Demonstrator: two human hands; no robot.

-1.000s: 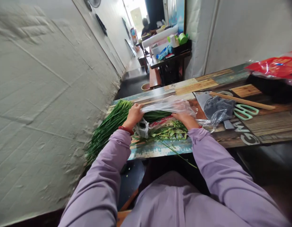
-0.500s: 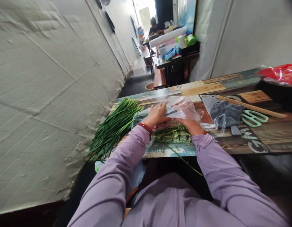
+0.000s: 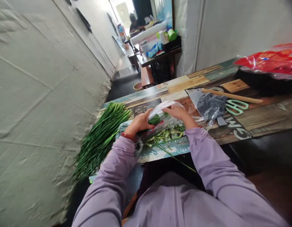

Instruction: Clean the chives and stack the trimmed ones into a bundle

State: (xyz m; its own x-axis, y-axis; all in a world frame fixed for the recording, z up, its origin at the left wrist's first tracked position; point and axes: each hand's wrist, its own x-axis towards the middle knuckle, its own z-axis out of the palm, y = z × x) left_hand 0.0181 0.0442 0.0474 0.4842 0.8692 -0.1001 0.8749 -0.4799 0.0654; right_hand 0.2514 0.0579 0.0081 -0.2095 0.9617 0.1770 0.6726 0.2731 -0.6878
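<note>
A clear plastic bag (image 3: pixel 169 104) lies bunched in front of me, with green stalks (image 3: pixel 155 119) showing through its mouth. My left hand (image 3: pixel 141 122) curves around the bag's left side, thumb and fingers gripping the plastic. On the upper right edge of the bag, my right hand (image 3: pixel 178 113) has its fingers closed on the film; its fingertips are partly hidden. Loose green and yellowish trimmings (image 3: pixel 166 136) lie just below the bag. To the left of my left hand rests a big pile of garlic chives (image 3: pixel 100 135), overhanging the table's near edge.
On the wood-patterned table (image 3: pixel 252 121) to the right lie a grey cloth (image 3: pixel 210 104), a wooden stick (image 3: pixel 233 96) and green-handled scissors (image 3: pixel 237 107). A red plastic package (image 3: pixel 268 61) sits farther right. A rough wall (image 3: pixel 37 119) stands close on the left. A person (image 3: pixel 135 25) sits far back.
The bag's top has been pulled back, and green stalks now show between my hands. My right hand has moved up onto the bag's upper edge. The view has swung to the right.
</note>
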